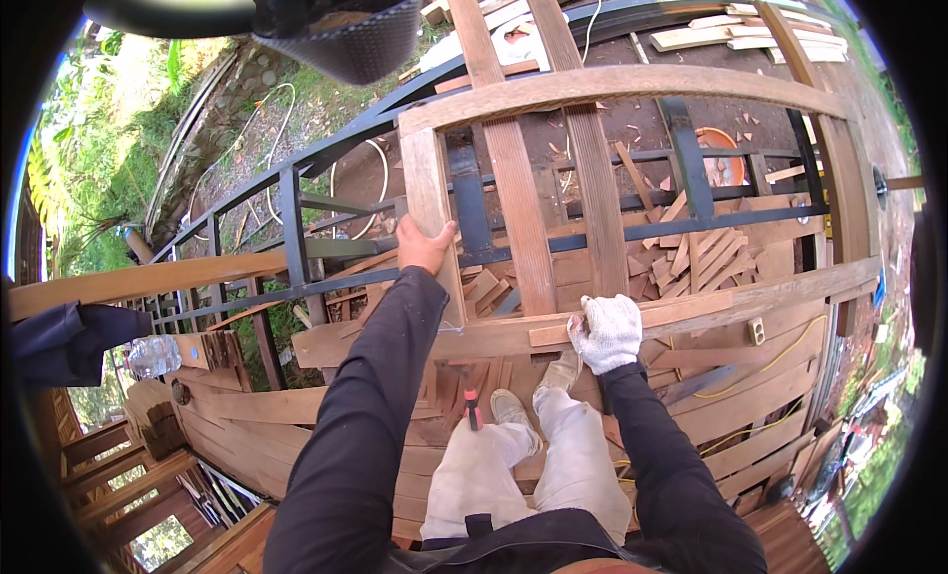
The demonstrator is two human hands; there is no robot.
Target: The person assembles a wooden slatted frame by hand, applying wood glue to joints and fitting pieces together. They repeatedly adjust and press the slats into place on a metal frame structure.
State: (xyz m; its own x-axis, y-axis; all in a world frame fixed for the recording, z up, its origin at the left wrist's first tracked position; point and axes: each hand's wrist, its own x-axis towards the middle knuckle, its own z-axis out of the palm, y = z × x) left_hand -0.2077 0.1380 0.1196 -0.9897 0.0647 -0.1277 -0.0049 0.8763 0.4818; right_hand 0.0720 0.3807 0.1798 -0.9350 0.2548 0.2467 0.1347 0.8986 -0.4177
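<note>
Bare left hand (423, 250): fingers clamped around pale wooden end post (426, 179), apparently steadying it. White-gloved right hand (606, 335): fingers curled over thin reddish-brown wooden strip (686, 306), laid along brown timber lower rail (790, 289), seemingly pinning it.

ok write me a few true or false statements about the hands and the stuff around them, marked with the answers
1. The right hand is gloved. True.
2. The left hand is gloved. False: the left hand is bare.
3. The left hand grips an upright. True.
4. The red-handled tool is in the right hand. False: the tool is in neither hand.
5. The bottle is left of both hands. True.
</note>
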